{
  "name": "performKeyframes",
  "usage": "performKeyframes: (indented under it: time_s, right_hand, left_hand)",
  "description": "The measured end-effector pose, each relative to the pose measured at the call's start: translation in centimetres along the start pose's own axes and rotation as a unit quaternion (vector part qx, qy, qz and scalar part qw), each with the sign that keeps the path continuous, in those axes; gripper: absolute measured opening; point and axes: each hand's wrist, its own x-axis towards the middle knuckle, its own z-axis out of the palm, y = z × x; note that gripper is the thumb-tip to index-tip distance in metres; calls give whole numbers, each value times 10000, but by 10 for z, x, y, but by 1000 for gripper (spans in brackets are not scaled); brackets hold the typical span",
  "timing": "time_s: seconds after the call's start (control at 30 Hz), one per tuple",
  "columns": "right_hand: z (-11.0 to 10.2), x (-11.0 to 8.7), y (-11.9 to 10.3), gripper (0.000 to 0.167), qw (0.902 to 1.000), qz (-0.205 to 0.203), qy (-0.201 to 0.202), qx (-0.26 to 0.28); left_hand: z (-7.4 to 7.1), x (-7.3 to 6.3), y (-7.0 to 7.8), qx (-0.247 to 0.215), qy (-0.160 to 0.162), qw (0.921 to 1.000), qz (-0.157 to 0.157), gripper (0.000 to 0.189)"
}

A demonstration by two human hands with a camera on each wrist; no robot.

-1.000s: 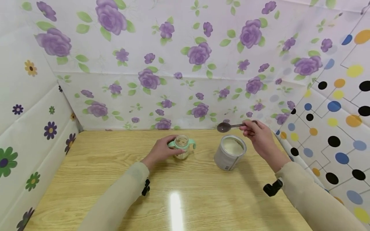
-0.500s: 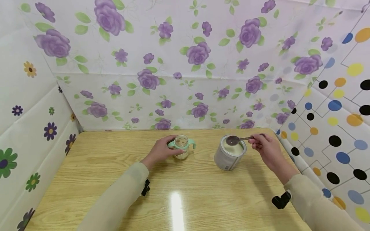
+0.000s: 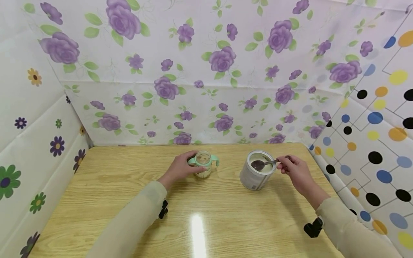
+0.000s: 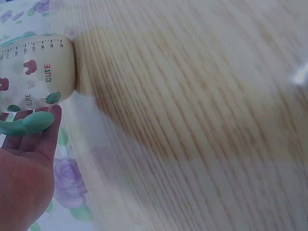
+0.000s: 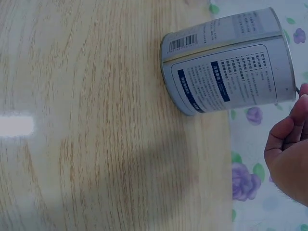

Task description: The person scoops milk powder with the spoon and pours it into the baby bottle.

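Observation:
My left hand [image 3: 183, 167] holds a small clear baby bottle [image 3: 203, 173] with mint-green handles, its thumb across the front and fingers behind. The bottle stands upright and uncapped on the table; in the left wrist view its printed wall [image 4: 41, 72] shows a scale and cartoon marks. My right hand [image 3: 295, 172] pinches the handle of a dark spoon [image 3: 258, 165]. The spoon's bowl is inside the mouth of a grey-white milk powder can [image 3: 253, 178], at the pale powder. In the right wrist view the can's printed side [image 5: 226, 62] shows, and the spoon is mostly hidden.
Both objects stand toward the back of a wood-grain table [image 3: 180, 222]. A floral cloth wall [image 3: 193, 107] rises behind it, with a dotted cloth [image 3: 361, 143] at right and a flowered one [image 3: 38, 172] at left.
The right hand has brought the spoon down from above and behind the can into its mouth, shifting slightly right and nearer me. The left hand and bottle have stayed put.

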Motion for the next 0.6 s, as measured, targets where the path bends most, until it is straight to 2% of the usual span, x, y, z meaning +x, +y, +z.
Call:
performKeyframes:
  time_s: [0.37,0.5,0.6]
  right_hand:
    - [-2,3,7,43,9981,49,-18,-609]
    - [-6,2,3,52,9954,156,-96,-945]
    - [-13,1,-5,59,9903,146,-142,-1375]
  left_hand:
    - [-2,2,-2,51,-14,10000,-29,72]
    - [-6,-2,0,97,-74,9999,-48,83]
    - [-16,-7,4,239,-135,9996,-93,92]
